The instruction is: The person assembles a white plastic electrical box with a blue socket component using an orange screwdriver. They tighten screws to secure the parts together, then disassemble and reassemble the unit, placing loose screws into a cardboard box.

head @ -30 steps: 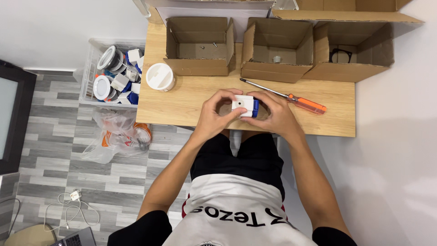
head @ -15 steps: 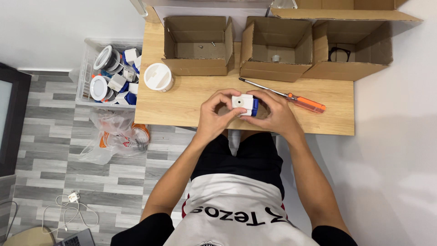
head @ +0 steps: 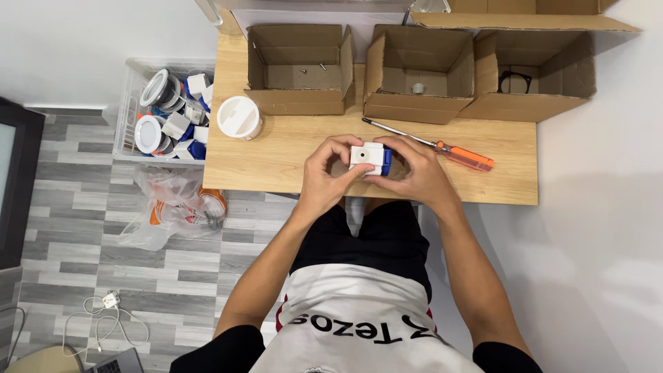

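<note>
Left hand (head: pixel 324 176) and right hand (head: pixel 414 173) both pinch a small white-and-blue box (head: pixel 368 157) just beside the orange-handled screwdriver (head: pixel 435 145) on the bench (head: pixel 276 152).

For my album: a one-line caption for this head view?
Both hands, left and right, grip a white box over a wooden table, screwdriver beside.

1. The scene is bright and evenly lit, in soft white indoor light.
2. The cardboard boxes (head: pixel 421 69) throw short, soft shadows onto the bench (head: pixel 276 148).
3. A broad, faint shadow lies on the pale floor at the right.
4. There is no strong glare.
5. Focus is sharp throughout, with slight wide-angle stretch at the edges.
</note>
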